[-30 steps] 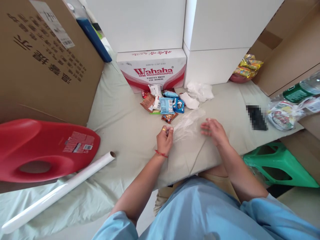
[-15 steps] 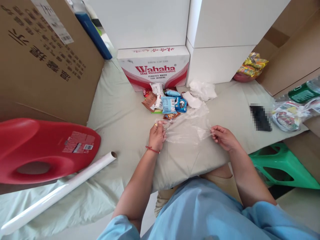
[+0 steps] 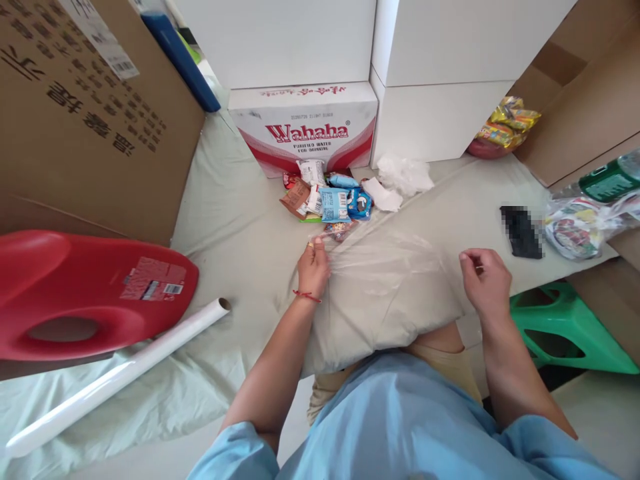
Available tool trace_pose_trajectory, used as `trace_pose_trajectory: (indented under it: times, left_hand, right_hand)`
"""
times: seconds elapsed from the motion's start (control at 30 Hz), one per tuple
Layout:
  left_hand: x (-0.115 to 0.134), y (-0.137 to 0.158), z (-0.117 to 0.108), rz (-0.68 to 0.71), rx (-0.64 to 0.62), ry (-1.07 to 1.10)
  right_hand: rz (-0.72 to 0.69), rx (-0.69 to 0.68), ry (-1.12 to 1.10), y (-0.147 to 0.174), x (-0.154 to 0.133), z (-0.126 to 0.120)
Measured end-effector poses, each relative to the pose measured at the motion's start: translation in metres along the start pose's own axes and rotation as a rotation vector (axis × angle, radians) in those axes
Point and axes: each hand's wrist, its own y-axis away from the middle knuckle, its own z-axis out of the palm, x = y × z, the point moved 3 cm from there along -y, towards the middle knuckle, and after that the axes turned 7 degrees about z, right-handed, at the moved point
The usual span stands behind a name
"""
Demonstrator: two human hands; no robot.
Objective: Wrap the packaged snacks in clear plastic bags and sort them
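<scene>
A thin clear plastic bag (image 3: 390,260) is spread low over the cloth-covered surface between my hands. My left hand (image 3: 314,265), with a red string bracelet at its wrist, pinches the bag's left edge. On the other side, my right hand (image 3: 486,279) is closed, thumb against curled fingers, at the bag's right end; the film there is faint. Just beyond the bag lies a pile of small wrapped snacks (image 3: 335,203), in blue, brown and white packets. One brown packet (image 3: 339,230) is close to my left fingertips. Crumpled white plastic (image 3: 404,175) rests right of the pile.
Behind the snacks stands a Wahaha water carton (image 3: 310,130) against white cabinets (image 3: 300,43). At left are a large cardboard box (image 3: 100,127), a red plastic object (image 3: 115,287) and a white roll (image 3: 125,373). A green stool (image 3: 575,333) stands at right, below a green-labelled bottle (image 3: 607,179).
My right hand has moved to the right, away from my left hand, and the clear bag is spread wider and flatter. The left hand stays nearly in place.
</scene>
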Motion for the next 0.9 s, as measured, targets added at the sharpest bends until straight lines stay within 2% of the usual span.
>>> trace_pose_trajectory:
  times: [0.03, 0.07, 0.13, 0.2, 0.3, 0.37, 0.57, 0.7, 0.8, 0.9]
  left_hand:
    - [0.000, 0.000, 0.000, -0.039, -0.001, 0.012]
    - [0.001, 0.001, 0.000, -0.074, -0.011, 0.018]
    - [0.002, 0.001, 0.001, -0.110, -0.019, 0.017]
    - [0.004, 0.002, 0.002, -0.121, -0.023, 0.006]
    - [0.004, 0.001, 0.002, -0.141, -0.029, 0.013]
    - [0.003, 0.000, 0.000, -0.148, -0.011, 0.029]
    - [0.000, -0.004, 0.000, -0.180, 0.021, 0.098]
    - [-0.003, -0.007, 0.004, -0.198, 0.025, 0.091]
    - [-0.001, -0.007, 0.000, -0.167, 0.111, 0.077]
    - [0.020, 0.003, -0.013, 0.011, 0.305, -0.086]
  right_hand:
    - [-0.085, 0.012, -0.023, 0.013, -0.014, 0.001]
    - [-0.177, -0.052, -0.052, 0.027, -0.027, 0.007]
    - [-0.407, -0.331, -0.065, 0.054, -0.053, 0.032]
    - [-0.536, -0.495, 0.064, 0.074, -0.067, 0.063]
    - [-0.534, -0.545, 0.298, 0.086, -0.074, 0.099]
    - [-0.525, -0.559, 0.382, 0.092, -0.076, 0.106]
    - [-0.688, -0.577, 0.346, 0.135, -0.088, 0.084]
    - [-0.772, -0.589, 0.307, 0.157, -0.093, 0.087]
    - [-0.745, -0.630, 0.316, 0.157, -0.099, 0.096]
    - [-0.670, -0.657, 0.341, 0.146, -0.107, 0.100]
